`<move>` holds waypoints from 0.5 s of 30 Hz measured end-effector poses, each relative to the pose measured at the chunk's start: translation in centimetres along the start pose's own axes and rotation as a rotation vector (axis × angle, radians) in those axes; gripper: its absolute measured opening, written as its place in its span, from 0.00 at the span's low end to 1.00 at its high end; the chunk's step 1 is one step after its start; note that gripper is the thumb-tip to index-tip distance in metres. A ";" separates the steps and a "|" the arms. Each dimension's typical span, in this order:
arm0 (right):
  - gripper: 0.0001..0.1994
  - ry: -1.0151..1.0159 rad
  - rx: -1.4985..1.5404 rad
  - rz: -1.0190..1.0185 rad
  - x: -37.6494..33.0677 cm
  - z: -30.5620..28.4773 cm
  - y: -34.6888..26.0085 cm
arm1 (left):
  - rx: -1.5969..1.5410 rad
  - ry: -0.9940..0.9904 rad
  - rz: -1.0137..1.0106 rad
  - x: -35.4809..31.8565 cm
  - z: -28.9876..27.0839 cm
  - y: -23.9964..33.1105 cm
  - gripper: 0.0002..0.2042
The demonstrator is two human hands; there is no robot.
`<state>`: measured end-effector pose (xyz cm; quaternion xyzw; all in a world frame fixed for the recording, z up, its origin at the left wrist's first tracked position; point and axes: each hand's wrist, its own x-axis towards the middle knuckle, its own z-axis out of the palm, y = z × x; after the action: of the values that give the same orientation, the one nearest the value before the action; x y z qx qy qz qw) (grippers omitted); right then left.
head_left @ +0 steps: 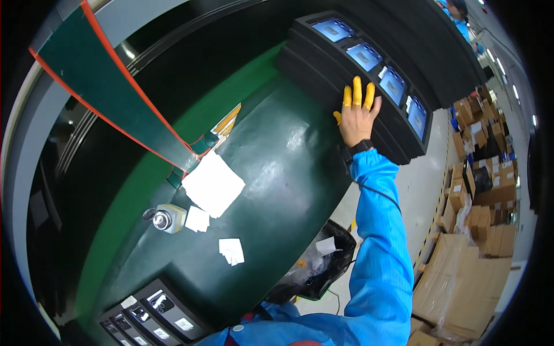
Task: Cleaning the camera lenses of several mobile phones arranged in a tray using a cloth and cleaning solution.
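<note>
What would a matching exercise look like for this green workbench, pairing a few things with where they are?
Things:
1. right hand
2. stack of black trays
3. white wipes
4. bin with clear bag

Places:
a. on the floor below the table's near edge
b. flat on the stack of black trays, yellow finger cots on
c. middle of the green table
d. far end of the table, blue-screened devices in the top tray

Pairs: 1-b, 2-d, 3-c, 4-a

The left hand is out of view, and the lower tray stack (pixel 147 317) is cut off by the picture's edge.
</note>
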<state>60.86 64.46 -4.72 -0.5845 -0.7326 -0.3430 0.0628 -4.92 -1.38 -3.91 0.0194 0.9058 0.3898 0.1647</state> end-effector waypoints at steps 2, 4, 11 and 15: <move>0.17 0.016 0.118 0.031 -2.6 1.2 -0.3 | -0.005 -0.031 0.024 1.2 1.3 0.8 0.27; 0.10 -0.046 0.058 0.082 -3.9 3.0 -0.6 | -0.009 -0.047 0.044 1.9 2.1 1.5 0.26; 0.11 -0.292 -0.259 0.400 -3.0 5.4 -2.2 | -0.027 -0.086 0.082 4.3 4.3 2.6 0.26; 0.10 -0.220 -0.259 0.415 -3.5 6.5 -2.2 | -0.026 -0.092 0.089 4.9 4.8 2.8 0.26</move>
<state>61.93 65.14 -12.31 -0.7590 -0.5496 -0.3483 -0.0236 -8.34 4.73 -6.40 0.0754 0.8903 0.4074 0.1887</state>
